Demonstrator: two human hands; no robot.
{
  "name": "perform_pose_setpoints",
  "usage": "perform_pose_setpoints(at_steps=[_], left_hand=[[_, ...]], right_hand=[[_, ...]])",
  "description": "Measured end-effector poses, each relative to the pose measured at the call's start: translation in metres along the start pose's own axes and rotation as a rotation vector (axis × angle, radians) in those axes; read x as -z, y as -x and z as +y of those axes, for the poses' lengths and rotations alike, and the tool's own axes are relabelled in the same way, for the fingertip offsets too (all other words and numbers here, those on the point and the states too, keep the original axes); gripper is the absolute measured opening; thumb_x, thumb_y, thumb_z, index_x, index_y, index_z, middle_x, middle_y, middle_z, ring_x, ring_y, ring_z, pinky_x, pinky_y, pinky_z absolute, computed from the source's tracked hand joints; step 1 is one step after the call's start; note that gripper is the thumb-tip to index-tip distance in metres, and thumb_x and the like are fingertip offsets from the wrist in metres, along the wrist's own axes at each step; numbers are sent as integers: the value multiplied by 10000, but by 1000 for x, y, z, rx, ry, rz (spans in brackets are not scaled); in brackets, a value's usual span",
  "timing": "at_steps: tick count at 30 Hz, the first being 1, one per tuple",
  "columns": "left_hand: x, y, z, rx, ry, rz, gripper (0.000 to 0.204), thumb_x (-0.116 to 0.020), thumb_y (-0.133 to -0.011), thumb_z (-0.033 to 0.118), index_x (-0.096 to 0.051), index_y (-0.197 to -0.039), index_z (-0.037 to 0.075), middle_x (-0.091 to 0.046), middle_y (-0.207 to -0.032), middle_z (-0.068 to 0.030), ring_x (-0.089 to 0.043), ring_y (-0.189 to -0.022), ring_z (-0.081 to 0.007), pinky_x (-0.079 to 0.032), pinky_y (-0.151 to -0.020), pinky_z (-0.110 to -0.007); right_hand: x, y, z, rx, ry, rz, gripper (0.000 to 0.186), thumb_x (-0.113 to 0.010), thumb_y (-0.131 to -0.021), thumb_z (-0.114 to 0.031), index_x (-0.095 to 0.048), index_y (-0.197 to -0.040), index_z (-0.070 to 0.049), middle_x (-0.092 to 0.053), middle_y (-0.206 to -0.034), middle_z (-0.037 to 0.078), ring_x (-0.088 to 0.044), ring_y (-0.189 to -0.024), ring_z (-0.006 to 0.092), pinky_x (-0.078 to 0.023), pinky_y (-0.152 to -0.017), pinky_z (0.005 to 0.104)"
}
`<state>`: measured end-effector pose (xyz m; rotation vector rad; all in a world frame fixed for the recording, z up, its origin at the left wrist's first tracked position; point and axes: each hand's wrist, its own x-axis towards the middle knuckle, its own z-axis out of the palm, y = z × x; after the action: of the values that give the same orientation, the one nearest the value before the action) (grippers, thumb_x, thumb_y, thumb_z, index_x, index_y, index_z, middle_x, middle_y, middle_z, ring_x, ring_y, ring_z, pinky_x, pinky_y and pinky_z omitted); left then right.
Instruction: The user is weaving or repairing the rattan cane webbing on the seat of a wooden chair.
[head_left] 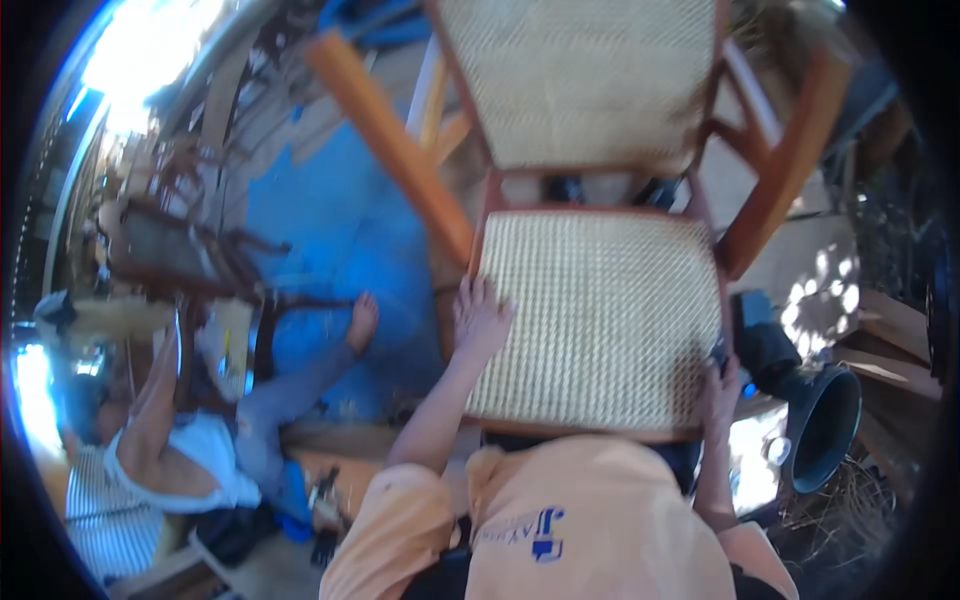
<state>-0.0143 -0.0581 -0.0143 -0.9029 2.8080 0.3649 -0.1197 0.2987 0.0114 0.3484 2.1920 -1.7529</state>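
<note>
Left hand [482, 318] laid flat, fingers [478, 292] spread and released, palm down on the woven cane seat [600, 320] near its left rail, pressing rather than gripping, most likely to steady the chair. Right hand [718, 385] at the seat's right edge, curled about something small and dark, perhaps a tool, though too blurred and too hidden to tell whether clenched on it or merely resting against the frame. Between the two hands, the pale honeycomb weave, stretched tight inside a reddish-brown wooden frame [590, 432], just ahead of the orange shirt [560, 520], close enough for both arms to reach across. Beyond the fingertips, the cane backrest [585, 80], same weave, rising away, flanked by slanting orange-brown armrests [400, 150] on either side. Right of the right hand, a dark grey funnel-shaped pot [822, 425] lying on its side, with dry straw-like strands [850, 490] beneath. Left of the left hand, a blue tarpaulin [340, 230] spread over the floor, and further out another person [200, 440] seated low in a striped and white top, one bare foot [362, 320] stretched onto the blue, working at a dark wooden chair frame [180, 250]. At the outer rim, cluttered timber, more chair parts, and hard sunlight flooding in at upper left: an open-sided workshop, dappled light on planks [820, 290] to the right.
</note>
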Motion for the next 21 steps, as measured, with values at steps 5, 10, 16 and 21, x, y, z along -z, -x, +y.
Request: perform_pose_setpoints(at_steps=[5, 10, 16, 21], left_hand=[[-2, 1, -16, 136, 18, 32, 619, -414, -847, 403, -297, -1303, 1, -251, -1373, -186, -245, -1261, -369, -253, -996, -507], [-2, 33, -53, 250, 254, -9, 659, -450, -852, 443, -320, -1281, -39, -409, -1274, -202, -494, -1067, -325, -362, -937, -338], [-6, 76, -69, 525, 1041, -351, 586, -489, -859, 421, -453, -1187, -64, -558, -1081, -103, -502, -995, -143, -374, -889, -263], [-4, 100, -67, 438, 1316, -311, 495, -527, -860, 289, -415, -1210, -43, -544, -1103, -83, -499, -1009, -127, -375, -893, -256]], right_hand=[[3, -8, 3, -66, -19, -17, 316, -509, -846, -114, -481, -1153, -48, -502, -702, -24, -418, -535, 26, -343, -457, 162], [12, -18, 19, 44, -40, -18, 295, -542, -847, -116, -508, -1129, -36, -516, -706, -39, -411, -542, 18, -323, -479, 147], [20, -22, 33, 44, -85, -33, 280, -559, -846, -124, -523, -1109, -34, -530, -724, -51, -400, -549, 4, -315, -488, 142], [19, -20, 30, 50, -48, -7, 276, -557, -847, -131, -527, -1107, -42, -536, -727, -53, -410, -551, 3, -326, -490, 141]])
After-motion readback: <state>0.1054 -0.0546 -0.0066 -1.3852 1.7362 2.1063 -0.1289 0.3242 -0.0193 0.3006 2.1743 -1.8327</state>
